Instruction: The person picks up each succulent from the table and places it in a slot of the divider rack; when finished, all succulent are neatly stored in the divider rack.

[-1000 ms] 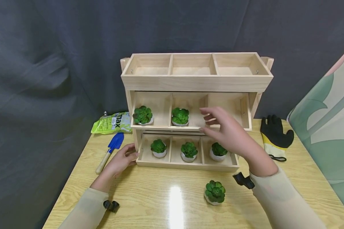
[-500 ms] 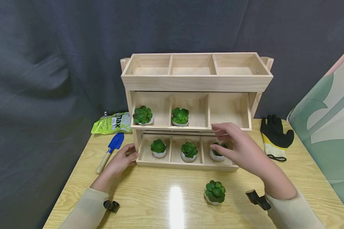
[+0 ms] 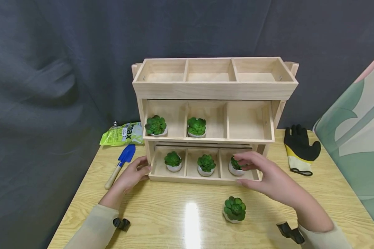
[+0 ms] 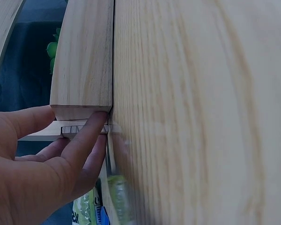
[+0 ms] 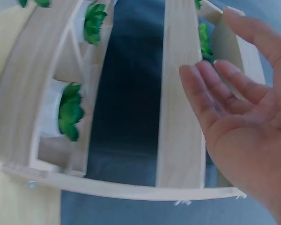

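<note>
A three-tier wooden planter shelf [image 3: 215, 90] stands on the table. My left hand [image 3: 133, 174] holds the left end of its bottom tray; in the left wrist view, thumb and fingers lie at opposite edges of the wooden end [image 4: 82, 70]. My right hand [image 3: 268, 174] hovers before the bottom tray's right compartment, fingers spread and holding nothing. Behind its fingertips a potted succulent [image 3: 236, 168] is partly hidden. Two more succulents, one left [image 3: 173, 160] and one centre [image 3: 206, 164], sit in that tray. Another potted succulent [image 3: 234, 209] stands on the table in front.
The middle tier bears a left succulent [image 3: 156, 125] and a centre succulent [image 3: 196, 127]. At left lie a green bag [image 3: 121, 134] and a blue trowel with a wooden handle [image 3: 121, 164]. A black and yellow work glove [image 3: 300, 148] lies at right.
My right hand has come down and to the right, from before the middle tier to the bottom tray's right compartment. The left hand stays at the tray's left end.
</note>
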`<state>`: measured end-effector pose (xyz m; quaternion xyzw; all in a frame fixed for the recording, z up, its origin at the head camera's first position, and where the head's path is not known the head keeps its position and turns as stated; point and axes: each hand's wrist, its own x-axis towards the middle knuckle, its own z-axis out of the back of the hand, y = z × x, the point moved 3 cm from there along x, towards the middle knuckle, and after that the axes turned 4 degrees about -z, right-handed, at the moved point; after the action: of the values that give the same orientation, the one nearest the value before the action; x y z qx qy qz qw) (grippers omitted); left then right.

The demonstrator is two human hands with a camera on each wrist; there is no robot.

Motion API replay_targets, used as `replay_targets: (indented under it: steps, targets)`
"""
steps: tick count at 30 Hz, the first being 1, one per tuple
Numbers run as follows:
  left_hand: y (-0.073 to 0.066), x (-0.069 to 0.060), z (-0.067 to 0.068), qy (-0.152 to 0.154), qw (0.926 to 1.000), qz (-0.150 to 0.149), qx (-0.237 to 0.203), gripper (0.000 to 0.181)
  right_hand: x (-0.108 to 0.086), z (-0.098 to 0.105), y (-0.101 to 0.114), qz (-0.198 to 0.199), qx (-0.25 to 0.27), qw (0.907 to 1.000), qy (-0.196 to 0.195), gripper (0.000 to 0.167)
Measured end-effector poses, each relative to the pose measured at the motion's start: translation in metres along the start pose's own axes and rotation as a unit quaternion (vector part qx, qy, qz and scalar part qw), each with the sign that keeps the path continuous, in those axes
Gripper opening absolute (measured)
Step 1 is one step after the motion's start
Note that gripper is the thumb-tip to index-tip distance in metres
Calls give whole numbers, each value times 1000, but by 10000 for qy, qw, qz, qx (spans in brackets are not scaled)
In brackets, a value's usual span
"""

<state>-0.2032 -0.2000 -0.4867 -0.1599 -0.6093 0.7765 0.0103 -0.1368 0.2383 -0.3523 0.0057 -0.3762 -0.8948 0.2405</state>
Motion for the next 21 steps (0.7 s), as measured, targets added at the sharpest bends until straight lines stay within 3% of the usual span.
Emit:
replay_targets:
  steps: [8, 15, 21]
  targets:
    - [0, -1, 0, -30, 10000, 3, 5, 63, -19, -17, -27, 118, 291, 9968, 739, 67]
    - [1, -1, 0, -18, 10000, 16, 20, 64, -35, -33, -49, -293, 546, 9849, 1618, 81]
    - [1, 0, 0, -28, 10000, -24, 65, 64, -44, -45, -64, -584, 1136, 9727, 1936, 85]
